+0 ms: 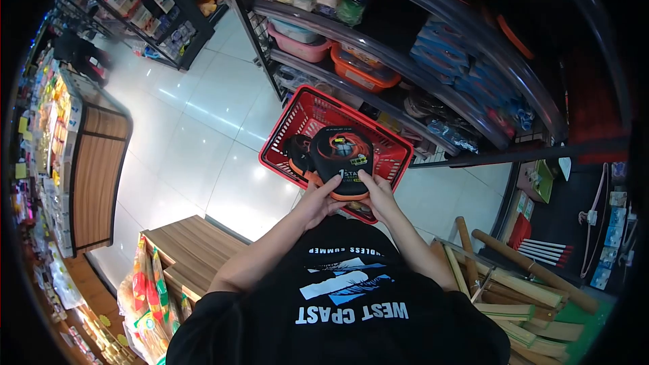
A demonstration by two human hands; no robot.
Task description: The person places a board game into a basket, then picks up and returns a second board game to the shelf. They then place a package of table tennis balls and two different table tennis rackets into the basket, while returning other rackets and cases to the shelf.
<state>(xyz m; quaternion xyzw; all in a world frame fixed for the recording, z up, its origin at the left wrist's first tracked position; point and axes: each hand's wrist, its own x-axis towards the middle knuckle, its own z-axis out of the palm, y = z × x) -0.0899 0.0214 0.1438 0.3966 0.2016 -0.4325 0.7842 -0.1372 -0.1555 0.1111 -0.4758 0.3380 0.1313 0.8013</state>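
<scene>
Both hands hold a black case (pixel 343 152) with an orange edge and a printed round design, over a red shopping basket (pixel 280 134). My left hand (pixel 323 201) grips its lower left side, thumb on the front face. On the lower right side, my right hand (pixel 376 192) grips it the same way, thumb on top. A second black and orange item (pixel 297 153) lies in the basket, left of the case and partly hidden by it.
Shelves with an orange basin (pixel 365 71), a pink basin (pixel 297 44) and packaged goods rise beyond the basket. A wooden counter (pixel 101 176) stands left. Rolling pins (pixel 534 267) lie at lower right. A person in dark clothes (pixel 78 54) is far left.
</scene>
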